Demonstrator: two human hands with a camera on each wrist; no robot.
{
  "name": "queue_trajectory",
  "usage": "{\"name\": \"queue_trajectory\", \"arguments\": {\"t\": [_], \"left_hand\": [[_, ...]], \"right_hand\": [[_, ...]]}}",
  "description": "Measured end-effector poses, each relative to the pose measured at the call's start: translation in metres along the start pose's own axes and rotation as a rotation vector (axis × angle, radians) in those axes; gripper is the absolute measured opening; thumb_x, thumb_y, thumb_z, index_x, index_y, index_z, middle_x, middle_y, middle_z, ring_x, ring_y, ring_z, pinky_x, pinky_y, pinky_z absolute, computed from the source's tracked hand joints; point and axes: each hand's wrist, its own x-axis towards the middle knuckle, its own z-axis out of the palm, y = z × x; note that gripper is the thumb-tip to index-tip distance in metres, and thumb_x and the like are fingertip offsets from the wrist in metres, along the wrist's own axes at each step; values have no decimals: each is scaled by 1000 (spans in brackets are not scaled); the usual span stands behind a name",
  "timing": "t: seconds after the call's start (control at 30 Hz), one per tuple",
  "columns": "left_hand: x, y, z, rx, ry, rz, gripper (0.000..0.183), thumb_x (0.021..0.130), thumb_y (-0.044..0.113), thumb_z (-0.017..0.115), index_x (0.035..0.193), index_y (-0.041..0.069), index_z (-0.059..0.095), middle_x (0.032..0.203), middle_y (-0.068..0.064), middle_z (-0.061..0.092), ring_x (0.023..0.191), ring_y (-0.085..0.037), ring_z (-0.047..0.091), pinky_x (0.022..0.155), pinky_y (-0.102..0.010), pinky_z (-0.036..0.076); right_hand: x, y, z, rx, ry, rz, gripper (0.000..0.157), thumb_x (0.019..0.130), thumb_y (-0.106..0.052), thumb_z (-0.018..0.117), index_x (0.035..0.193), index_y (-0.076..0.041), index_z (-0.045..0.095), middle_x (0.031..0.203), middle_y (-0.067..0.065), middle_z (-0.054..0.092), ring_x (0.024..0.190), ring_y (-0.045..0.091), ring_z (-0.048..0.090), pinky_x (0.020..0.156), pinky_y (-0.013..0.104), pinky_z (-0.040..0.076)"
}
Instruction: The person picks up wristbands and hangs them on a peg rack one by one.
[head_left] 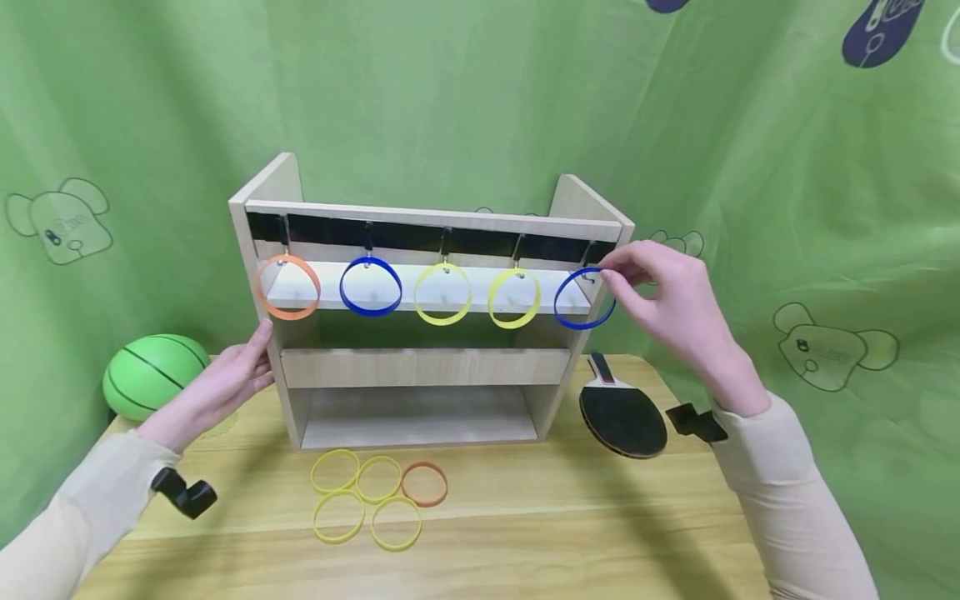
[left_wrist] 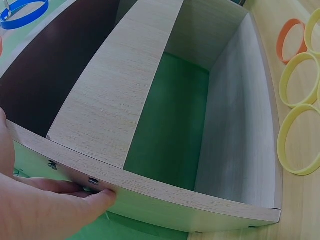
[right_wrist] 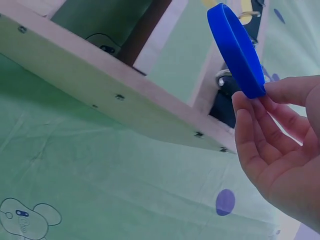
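In the head view, my right hand [head_left: 671,292] pinches a blue ring [head_left: 558,304] between thumb and fingertips, at the right-most hook of a wooden rack [head_left: 427,367]. The ring [right_wrist: 235,52] stands tilted above the fingers in the right wrist view, close by a metal hook [right_wrist: 225,74]. My left hand [head_left: 228,379] rests on the rack's left side panel, thumb at its front edge and fingers against the outer face. From the other hooks hang an orange ring [head_left: 262,293], a blue ring [head_left: 397,287] and two yellow rings [head_left: 416,300].
On the table [head_left: 525,533] before the rack lie several yellow rings [head_left: 315,521] and one orange ring [head_left: 424,505]. A green ball [head_left: 153,375] sits left of the rack; a black table tennis paddle [head_left: 624,419] lies to the right. A green curtain [head_left: 450,100] hangs behind.
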Motion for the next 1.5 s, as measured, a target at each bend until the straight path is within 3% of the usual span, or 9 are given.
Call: {"name": "queue_trajectory", "arguments": {"t": [0.4, 0.63, 0.73, 0.83, 0.97, 1.1, 1.27, 1.5], "left_hand": [[1, -2, 3, -7, -3, -7, 97, 100, 64, 19, 149, -11, -16, 159, -34, -16, 150, -49, -6, 125, -58, 3], [0, 0, 3, 6, -5, 1, 96, 101, 64, 19, 150, -11, -14, 160, -33, -13, 151, -49, -4, 126, -57, 3], [-1, 2, 2, 19, -9, 12, 95, 100, 65, 18, 152, -11, -11, 161, -32, -9, 151, -48, -1, 126, -57, 5], [-1, 4, 1, 21, -11, 20, 95, 100, 65, 18, 152, -10, -10, 162, -31, -7, 152, -47, 0, 126, -56, 5], [-1, 5, 1, 19, -16, 26, 94, 101, 64, 18, 152, -10, -10, 162, -31, -8, 152, -47, -1, 126, -56, 5], [0, 5, 1, 12, -14, 25, 94, 101, 64, 19, 152, -10, -11, 162, -31, -9, 152, -47, -2, 126, -57, 5], [1, 4, -1, 3, 4, 3, 98, 99, 66, 20, 151, -11, -13, 161, -31, -12, 152, -47, -3, 126, -57, 4], [1, 0, 0, -10, -5, -2, 97, 100, 65, 19, 149, -10, -16, 159, -33, -16, 151, -48, -6, 125, -58, 2]], "right_hand": [[-6, 14, 10, 2, -74, 42, 7, 90, -1, 69, 96, -3, 72, 90, 7, 75, 76, 1, 61, 72, 0, 48], [-15, 7, -5, 5, -5, 65, 7, 90, -2, 68, 96, -3, 72, 89, 6, 74, 79, -18, 53, 73, 0, 47], [-21, 2, -9, 13, 9, 33, 8, 89, 1, 69, 96, -2, 72, 88, 7, 73, 80, -19, 52, 73, 0, 47], [-29, -6, -3, 48, -2, -30, 13, 86, 6, 70, 97, 0, 72, 89, 8, 74, 80, -10, 57, 74, 0, 48], [-44, -19, 20, 114, -53, -110, 18, 82, 8, 72, 97, 0, 71, 90, 6, 74, 77, 5, 63, 72, 2, 51], [-62, -31, 55, 189, -150, -135, 15, 84, 4, 72, 96, -3, 70, 90, 2, 73, 77, 9, 65, 69, 9, 56], [-88, -45, 112, 304, -329, -113, 9, 87, -3, 71, 96, -5, 70, 89, 5, 73, 77, 9, 67, 69, 13, 60], [-132, -57, 188, 394, -584, -87, 7, 90, -3, 66, 97, -2, 69, 89, 7, 73, 76, 8, 67, 67, 6, 55]]}}
